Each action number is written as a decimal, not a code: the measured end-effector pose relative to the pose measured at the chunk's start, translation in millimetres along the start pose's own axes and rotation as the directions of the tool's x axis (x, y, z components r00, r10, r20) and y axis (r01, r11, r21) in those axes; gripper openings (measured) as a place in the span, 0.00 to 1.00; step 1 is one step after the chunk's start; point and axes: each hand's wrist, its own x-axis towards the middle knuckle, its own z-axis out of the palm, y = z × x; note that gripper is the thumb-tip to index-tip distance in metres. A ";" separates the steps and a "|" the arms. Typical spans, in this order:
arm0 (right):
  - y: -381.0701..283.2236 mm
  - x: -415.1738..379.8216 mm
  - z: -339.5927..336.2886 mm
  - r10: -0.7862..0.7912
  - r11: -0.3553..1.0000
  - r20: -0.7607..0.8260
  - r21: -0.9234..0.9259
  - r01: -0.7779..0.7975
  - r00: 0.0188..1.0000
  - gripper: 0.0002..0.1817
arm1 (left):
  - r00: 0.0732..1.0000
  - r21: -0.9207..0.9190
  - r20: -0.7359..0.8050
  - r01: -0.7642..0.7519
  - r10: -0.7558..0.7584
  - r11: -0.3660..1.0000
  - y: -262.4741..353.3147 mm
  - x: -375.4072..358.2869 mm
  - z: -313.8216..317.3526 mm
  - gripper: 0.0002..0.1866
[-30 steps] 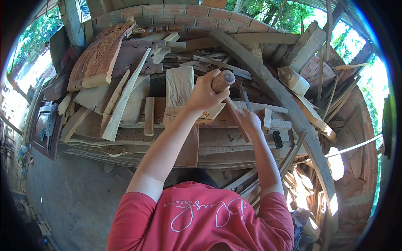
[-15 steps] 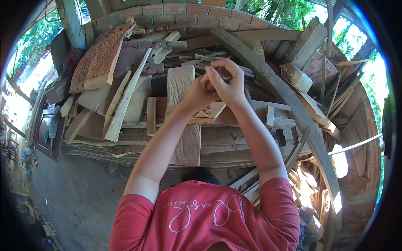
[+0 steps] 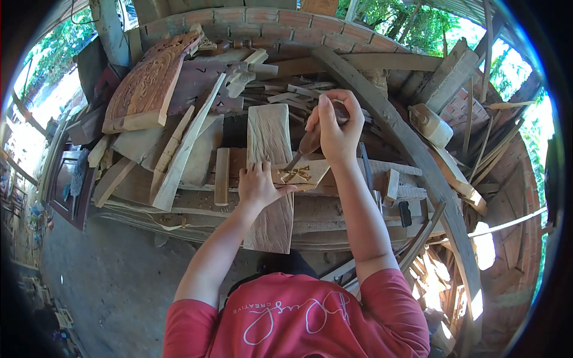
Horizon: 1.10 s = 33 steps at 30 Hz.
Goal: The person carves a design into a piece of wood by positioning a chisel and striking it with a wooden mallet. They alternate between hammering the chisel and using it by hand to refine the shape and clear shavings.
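Observation:
My right hand point(image 3: 339, 128) is closed round the wooden handle of a chisel-like tool point(image 3: 309, 142), whose metal tip points down to the left at a carved piece of wood point(image 3: 316, 174). Cut marks and shavings show on that piece's face. Against its left part lies my left hand point(image 3: 259, 185), flat with the fingers spread and the thumb stretched to the right along its near edge. Beneath the carved piece and my left hand, a wide pale board point(image 3: 267, 230) runs front to back.
On the left lean a carved panel point(image 3: 143, 89) and a long pale strip point(image 3: 190, 143). A small block point(image 3: 222, 177) stands left of my left hand. A long curved beam point(image 3: 412, 143) crosses the right side, near a plastic container point(image 3: 431, 125) and a dark object point(image 3: 405, 213).
My hands have separated. The left has come down onto the carved piece and opened; the right has moved slightly right, and the tool's tip now reaches the wood.

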 end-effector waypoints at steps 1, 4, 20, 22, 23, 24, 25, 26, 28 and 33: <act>2.7 3.4 0.6 0.023 1.000 -0.005 0.010 -0.023 1.000 0.05 | 1.000 -0.007 0.008 0.005 -0.005 1.000 1.6 1.7 0.8 0.51; 13.0 19.7 1.6 0.070 0.994 -0.027 0.088 -0.068 0.997 0.06 | 0.997 0.034 0.053 0.046 -0.048 0.998 2.6 0.6 3.7 0.52; 58.3 74.9 3.6 0.297 0.952 -0.032 0.089 -0.293 0.954 0.10 | 0.995 0.069 -0.094 0.044 -0.037 0.997 6.9 -6.0 12.9 0.50; 71.0 83.5 2.6 0.329 0.943 -0.066 0.082 -0.323 0.942 0.10 | 0.997 0.041 -0.053 0.052 -0.050 0.998 5.7 -5.4 13.9 0.46; 77.4 85.6 1.6 0.363 0.931 -0.099 0.072 -0.357 0.927 0.10 | 0.998 0.045 -0.048 0.048 -0.046 0.998 5.0 -5.8 14.0 0.46; 83.0 86.8 0.3 0.365 0.930 -0.102 0.074 -0.359 0.925 0.10 | 0.998 0.037 -0.042 0.050 -0.048 0.998 5.0 -5.8 14.0 0.46; 88.2 88.7 -0.8 0.377 0.926 -0.116 0.078 -0.370 0.919 0.11 | 0.998 0.027 -0.038 0.053 -0.052 0.998 5.2 -4.8 13.9 0.45; 93.6 90.7 -1.5 0.389 0.921 -0.127 0.080 -0.381 0.913 0.11 | 0.998 0.027 -0.037 0.054 -0.053 0.998 5.7 -4.2 13.5 0.45; 99.3 92.7 1.0 0.401 0.916 -0.122 0.079 -0.394 0.908 0.11 | 0.996 0.034 -0.070 0.052 -0.050 0.998 6.5 -4.6 12.1 0.45; 108.2 95.0 6.3 0.421 0.907 -0.102 0.072 -0.415 0.902 0.11 | 0.997 0.007 -0.047 0.062 -0.062 0.998 7.0 -4.5 11.4 0.47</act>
